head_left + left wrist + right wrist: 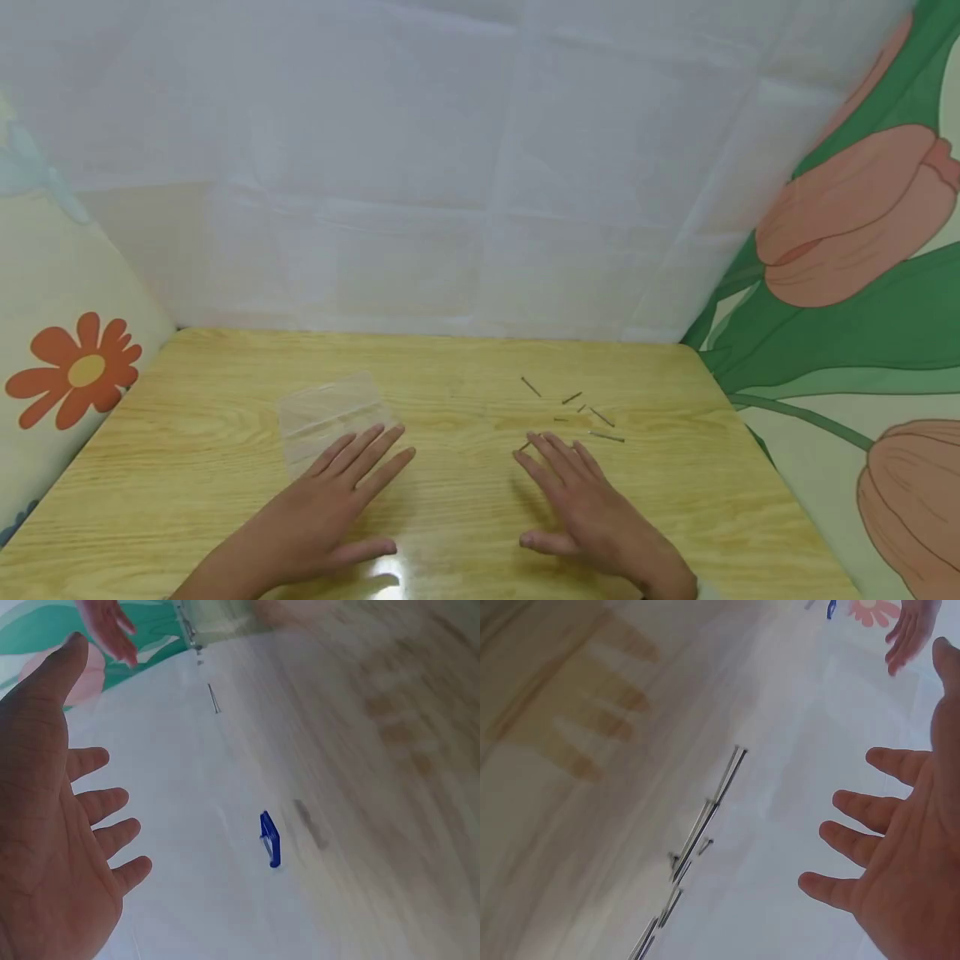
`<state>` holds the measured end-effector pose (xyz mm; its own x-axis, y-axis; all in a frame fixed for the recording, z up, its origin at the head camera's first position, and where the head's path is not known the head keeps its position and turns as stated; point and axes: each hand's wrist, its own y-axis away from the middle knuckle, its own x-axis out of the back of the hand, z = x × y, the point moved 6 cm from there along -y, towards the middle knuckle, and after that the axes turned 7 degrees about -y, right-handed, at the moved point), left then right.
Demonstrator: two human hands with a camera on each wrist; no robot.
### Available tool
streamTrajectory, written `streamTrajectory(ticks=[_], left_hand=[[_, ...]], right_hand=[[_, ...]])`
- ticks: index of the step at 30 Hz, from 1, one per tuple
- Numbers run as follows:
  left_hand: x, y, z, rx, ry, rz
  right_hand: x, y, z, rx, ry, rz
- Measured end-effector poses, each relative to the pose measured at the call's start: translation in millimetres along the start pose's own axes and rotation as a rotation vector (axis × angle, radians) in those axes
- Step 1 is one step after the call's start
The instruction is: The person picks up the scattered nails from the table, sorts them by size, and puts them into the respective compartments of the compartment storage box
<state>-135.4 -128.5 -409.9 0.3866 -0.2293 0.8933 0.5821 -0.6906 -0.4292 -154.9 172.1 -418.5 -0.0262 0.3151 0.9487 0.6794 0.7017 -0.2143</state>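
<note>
A clear plastic bag lies flat on the left part of the table. My left hand hovers palm down, its fingertips overlapping the bag's near edge in the head view, thumb spread and nothing gripped. Several thin nails of different lengths are scattered on the right. Over their near side is my right hand, fingers extended; one nail shows partly behind its fingertips. In the right wrist view the nails lie beyond the spread fingers. A small blue piece shows in the left wrist view.
The wood-grain table backs onto a creased white sheet. Flower-patterned cloth hangs along the right side, and another with an orange flower along the left.
</note>
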Motion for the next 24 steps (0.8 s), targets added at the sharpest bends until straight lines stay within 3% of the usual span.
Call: streamTrajectory(ticks=[9,17,24], left_hand=[[8.5,11.5,-20.8,0.071,-0.027,-0.007],[8.2,23.8,-39.9,0.154,-0.009,-0.044],[7.7,28.7,-52.3,0.213,0.021,-0.055]], right_hand=[[9,7.8,17,-0.022,0.011,0.056],[14,14.0,36,-0.137,-0.090,0.031],[21,19.5,49,-0.167,-0.112,0.067]])
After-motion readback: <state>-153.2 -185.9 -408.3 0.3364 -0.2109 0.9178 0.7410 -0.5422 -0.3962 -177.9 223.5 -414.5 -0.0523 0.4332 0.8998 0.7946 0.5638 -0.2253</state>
